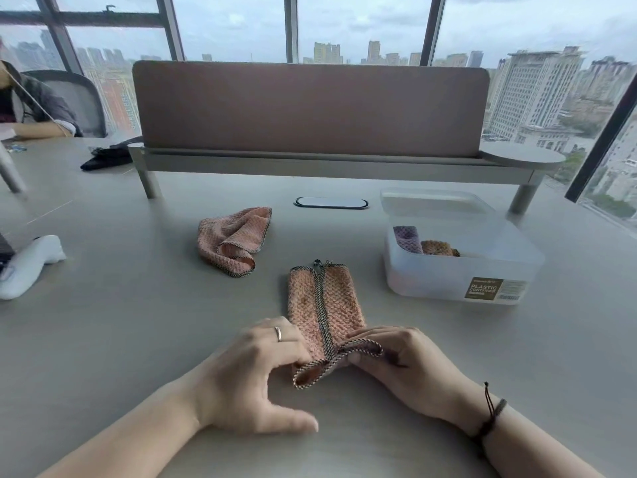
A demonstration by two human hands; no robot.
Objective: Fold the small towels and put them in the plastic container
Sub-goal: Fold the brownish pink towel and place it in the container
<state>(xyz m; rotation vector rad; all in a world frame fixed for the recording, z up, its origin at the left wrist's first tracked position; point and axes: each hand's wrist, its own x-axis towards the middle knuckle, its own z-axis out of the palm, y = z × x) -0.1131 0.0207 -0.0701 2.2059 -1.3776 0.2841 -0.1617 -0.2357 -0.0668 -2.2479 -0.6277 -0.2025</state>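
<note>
On the desk [103, 322], right of centre, the open container [462, 270] holds two rolled towels, one purple [408, 238], one tan [437, 247], both half hidden by its frosted wall. A crumpled pink towel [231, 240] lies well left. Both hands, left [256, 369] and right [403, 363], pinch the near end of the folded towel [325, 305], fingertips hidden under the lifted hem.

worktop [138, 339]: grey, smooth | centre near: folded pink towel [325, 305] | centre far: crumpled pink towel [234, 241] | right: plastic container [462, 270] | far: divider screen [310, 108] on legs | left edge: white object [27, 263]
</note>
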